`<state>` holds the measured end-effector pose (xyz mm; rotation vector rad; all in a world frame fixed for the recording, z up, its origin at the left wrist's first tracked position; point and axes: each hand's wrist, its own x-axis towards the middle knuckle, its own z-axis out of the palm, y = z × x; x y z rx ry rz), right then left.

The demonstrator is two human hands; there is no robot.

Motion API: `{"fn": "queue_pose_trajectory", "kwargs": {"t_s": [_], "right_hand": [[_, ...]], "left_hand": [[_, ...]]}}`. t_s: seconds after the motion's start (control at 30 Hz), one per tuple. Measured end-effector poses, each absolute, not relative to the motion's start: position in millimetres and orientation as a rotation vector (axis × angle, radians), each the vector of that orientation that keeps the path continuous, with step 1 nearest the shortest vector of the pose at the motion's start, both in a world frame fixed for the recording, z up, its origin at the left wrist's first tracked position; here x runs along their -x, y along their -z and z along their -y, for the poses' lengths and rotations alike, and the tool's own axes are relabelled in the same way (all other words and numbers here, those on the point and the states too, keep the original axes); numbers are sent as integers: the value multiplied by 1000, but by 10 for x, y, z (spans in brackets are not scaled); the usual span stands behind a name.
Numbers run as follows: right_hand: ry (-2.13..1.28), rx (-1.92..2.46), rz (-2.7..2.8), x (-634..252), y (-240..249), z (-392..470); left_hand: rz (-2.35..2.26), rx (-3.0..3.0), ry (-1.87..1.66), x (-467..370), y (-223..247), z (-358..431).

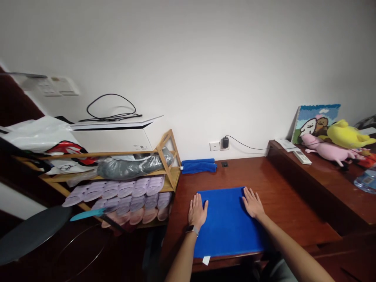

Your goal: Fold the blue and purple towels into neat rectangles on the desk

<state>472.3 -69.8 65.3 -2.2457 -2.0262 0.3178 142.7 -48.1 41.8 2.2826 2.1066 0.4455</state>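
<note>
A blue towel (227,227) lies spread flat on the brown wooden desk (293,219), with a white tag at its near edge. My left hand (197,211) rests flat on the towel's far left corner, fingers stretched forward and thumb apart; a watch is on that wrist. On the far right corner lies my right hand (253,203), palm down with its fingers extended. Neither hand grasps anything. Behind them, against the wall, sits a folded blue towel (199,166).
A wooden rack (167,156) on the left holds several lilac slippers (126,188) and a white box (114,137). Wall sockets (214,146) with a black charger sit above the desk. A raised ledge on the right bears a remote (302,157) and plush toys (326,149).
</note>
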Motion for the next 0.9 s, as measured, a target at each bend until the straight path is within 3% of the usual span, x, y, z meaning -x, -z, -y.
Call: {"fn": "queue_pose_trajectory", "kwargs": {"t_s": [0.47,0.63,0.77,0.9], "right_hand": [[-354,2236,1987,-4659,-519,501],[-385,2204,1985,-4684,-515,489],[-367,2209,2072,-4704,-497,487],[-324,2224,2124,-4703,-492,484]], "left_hand": [[-2095,-2452,-475,-1498,-458,462],[-1612,-2643,-507,-2497,-651,385],[-1413,-2435,-417,-3413,-667,282],[-1391,-2387,-304,-3590,-545,205]]}}
